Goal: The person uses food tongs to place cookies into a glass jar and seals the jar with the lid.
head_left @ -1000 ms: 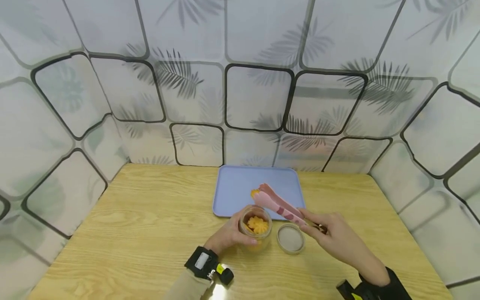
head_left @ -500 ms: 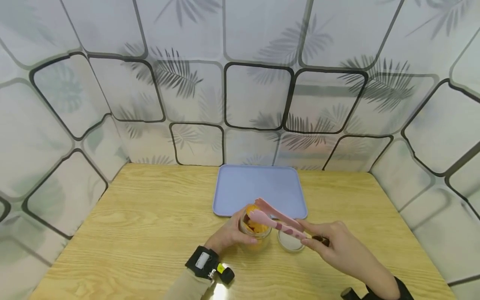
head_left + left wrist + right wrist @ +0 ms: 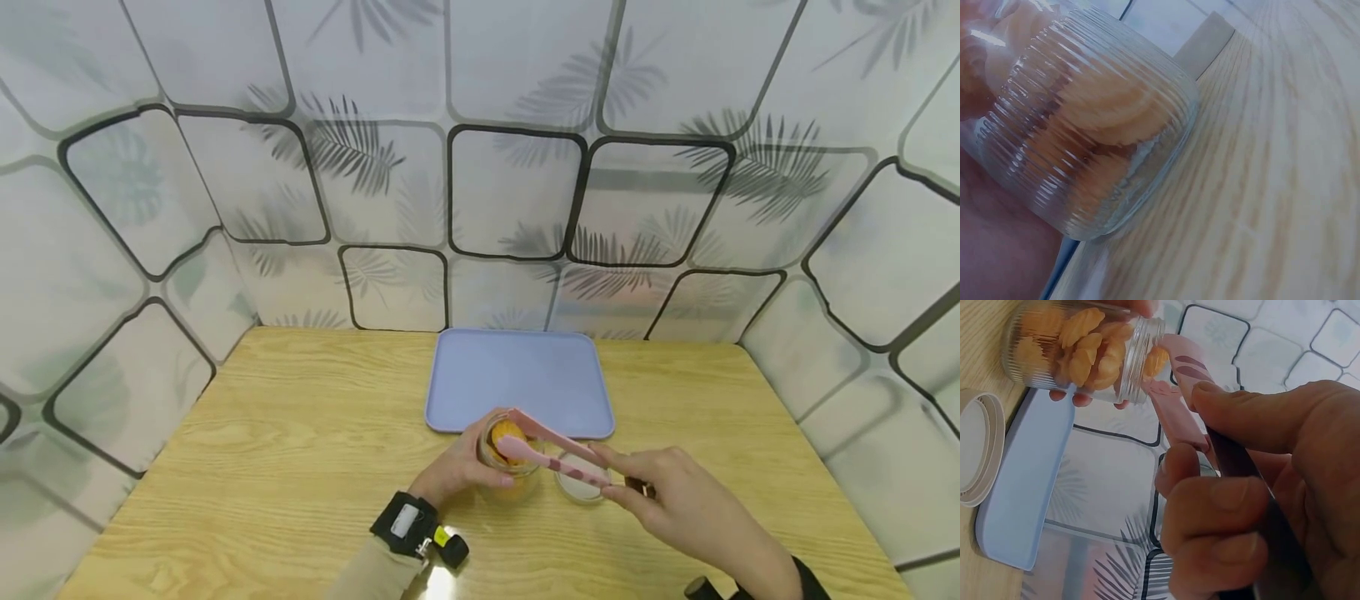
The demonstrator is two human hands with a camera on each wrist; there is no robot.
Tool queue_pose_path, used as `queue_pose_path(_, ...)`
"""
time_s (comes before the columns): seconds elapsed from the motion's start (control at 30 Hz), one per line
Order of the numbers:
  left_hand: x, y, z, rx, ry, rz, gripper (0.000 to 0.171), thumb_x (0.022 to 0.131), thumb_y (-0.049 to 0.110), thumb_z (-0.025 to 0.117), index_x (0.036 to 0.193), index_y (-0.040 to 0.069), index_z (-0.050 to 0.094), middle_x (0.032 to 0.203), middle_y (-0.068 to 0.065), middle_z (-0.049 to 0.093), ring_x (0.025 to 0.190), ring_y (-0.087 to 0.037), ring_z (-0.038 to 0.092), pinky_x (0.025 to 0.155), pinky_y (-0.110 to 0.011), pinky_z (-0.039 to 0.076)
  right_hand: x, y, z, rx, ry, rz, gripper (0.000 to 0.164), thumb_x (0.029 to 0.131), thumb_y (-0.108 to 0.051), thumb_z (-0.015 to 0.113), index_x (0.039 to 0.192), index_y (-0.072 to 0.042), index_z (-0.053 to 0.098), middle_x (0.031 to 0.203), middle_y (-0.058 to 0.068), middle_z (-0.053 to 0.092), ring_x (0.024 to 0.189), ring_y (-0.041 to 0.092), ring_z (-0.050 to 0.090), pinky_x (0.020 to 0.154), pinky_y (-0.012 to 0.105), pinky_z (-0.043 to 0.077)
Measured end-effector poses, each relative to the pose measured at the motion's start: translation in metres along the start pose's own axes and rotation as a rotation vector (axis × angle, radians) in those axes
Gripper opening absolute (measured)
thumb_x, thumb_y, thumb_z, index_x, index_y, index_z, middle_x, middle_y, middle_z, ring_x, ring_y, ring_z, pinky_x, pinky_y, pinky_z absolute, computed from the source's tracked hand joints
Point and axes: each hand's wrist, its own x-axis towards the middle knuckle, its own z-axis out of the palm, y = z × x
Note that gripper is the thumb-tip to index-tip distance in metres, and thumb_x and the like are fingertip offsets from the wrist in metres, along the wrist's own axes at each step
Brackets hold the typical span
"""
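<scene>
My left hand grips a ribbed clear glass jar standing on the table. Orange-yellow ridged cookies fill much of the jar, and they show through its side in the left wrist view as well. Pinched in my right hand is a pair of pink tongs with darker pink marks and a dark handle end. The tong tips reach the jar's mouth, with one cookie between them right at the rim. The round pale lid lies just right of the jar, partly under the tongs in the head view.
Behind the jar lies a shallow blue tray on the wood-grain table. A patterned pale curtain surrounds the table at the back and both sides.
My right hand has brought the tongs and cookie down to the jar's mouth, and the tong arms stand wider apart. My left hand and the jar have stayed in place.
</scene>
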Motion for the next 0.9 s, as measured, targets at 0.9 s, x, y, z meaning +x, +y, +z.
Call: queue_pose_path(0.9,0.000,0.000,-0.001,0.071,0.030,-0.033,0.086,0.075,0.019,0.088,0.149,0.011,0.045,0.141,-0.005,0.057,0.132,-0.019,0.050,0.119,-0.037,0.032,-0.005,0.014,0.000,0.012,0.134,0.032,0.049,0.098,-0.021,0.069,0.143,-0.005,0.058,0.073,-0.017,0.058,0.044,-0.007,0.027,0.040,0.019,0.034)
